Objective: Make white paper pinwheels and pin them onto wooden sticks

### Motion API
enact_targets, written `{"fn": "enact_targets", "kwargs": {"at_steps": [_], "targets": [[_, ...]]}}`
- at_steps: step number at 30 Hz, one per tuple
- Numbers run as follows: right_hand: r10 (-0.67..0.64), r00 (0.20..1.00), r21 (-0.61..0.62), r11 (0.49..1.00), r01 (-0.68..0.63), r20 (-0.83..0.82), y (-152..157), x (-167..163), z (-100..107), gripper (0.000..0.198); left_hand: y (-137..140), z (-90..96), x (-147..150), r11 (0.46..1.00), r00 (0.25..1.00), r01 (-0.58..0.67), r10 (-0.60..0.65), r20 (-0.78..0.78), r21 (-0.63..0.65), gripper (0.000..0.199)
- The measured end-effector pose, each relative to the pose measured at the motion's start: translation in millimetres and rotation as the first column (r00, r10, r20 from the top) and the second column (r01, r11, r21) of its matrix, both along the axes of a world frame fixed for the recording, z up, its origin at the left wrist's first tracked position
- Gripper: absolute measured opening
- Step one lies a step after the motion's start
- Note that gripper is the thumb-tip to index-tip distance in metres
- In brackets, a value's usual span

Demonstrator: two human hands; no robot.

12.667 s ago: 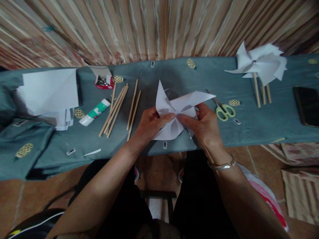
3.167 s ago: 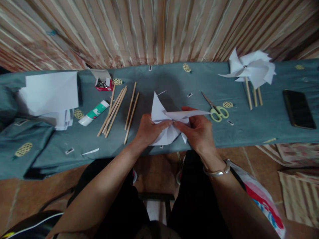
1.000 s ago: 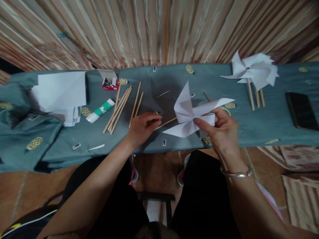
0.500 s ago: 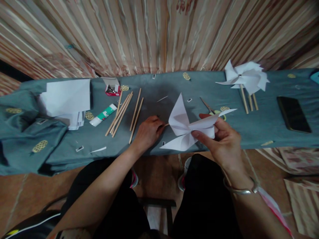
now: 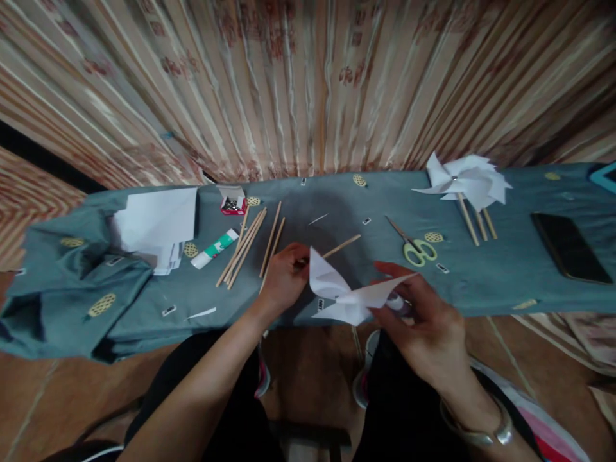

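Observation:
A white paper pinwheel (image 5: pixel 359 301) with curved, pointed blades is between my two hands above the cloth. My right hand (image 5: pixel 426 327) grips its right side, thumb in front and fingers partly behind the paper. My left hand (image 5: pixel 286 273) is closed on a thin wooden stick (image 5: pixel 342 246), whose far end points up and right past the pinwheel's left blade. The left fingertips are partly hidden, and I cannot tell whether stick and pinwheel are joined. Scissors (image 5: pixel 414 247) with pale green handles lie beyond my right hand.
Several loose wooden sticks (image 5: pixel 245 247), a green-and-white glue tube (image 5: pixel 214 249) and a small red box (image 5: pixel 233 204) of metal pins lie left. White paper sheets (image 5: pixel 163 215) are farther left. Finished pinwheels (image 5: pixel 474 179) and a black phone (image 5: pixel 570 247) lie right on the green tablecloth (image 5: pixel 385 192).
The stick has swung to point up and right, showing beyond the pinwheel. The pinwheel has shifted slightly left and tilted, uncovering the scissors. The whole view has tipped upward.

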State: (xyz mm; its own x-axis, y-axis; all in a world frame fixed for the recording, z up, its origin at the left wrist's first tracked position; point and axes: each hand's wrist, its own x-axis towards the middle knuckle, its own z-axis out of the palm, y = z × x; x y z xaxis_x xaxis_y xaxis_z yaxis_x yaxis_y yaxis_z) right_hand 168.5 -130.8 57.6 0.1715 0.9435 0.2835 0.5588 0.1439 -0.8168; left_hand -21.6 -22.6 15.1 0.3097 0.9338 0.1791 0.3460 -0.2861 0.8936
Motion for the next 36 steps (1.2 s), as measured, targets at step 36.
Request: {"fn": "enact_targets", "kwargs": {"at_steps": [36], "targets": [[-0.046, 0.963, 0.235, 0.972, -0.018, 0.265, -8.2, -0.1, 15.7, 0.059, -48.9, 44.9, -15.3, 0.98, 0.967, 0.061, -0.011, 0.254, -0.188, 0.013]]}}
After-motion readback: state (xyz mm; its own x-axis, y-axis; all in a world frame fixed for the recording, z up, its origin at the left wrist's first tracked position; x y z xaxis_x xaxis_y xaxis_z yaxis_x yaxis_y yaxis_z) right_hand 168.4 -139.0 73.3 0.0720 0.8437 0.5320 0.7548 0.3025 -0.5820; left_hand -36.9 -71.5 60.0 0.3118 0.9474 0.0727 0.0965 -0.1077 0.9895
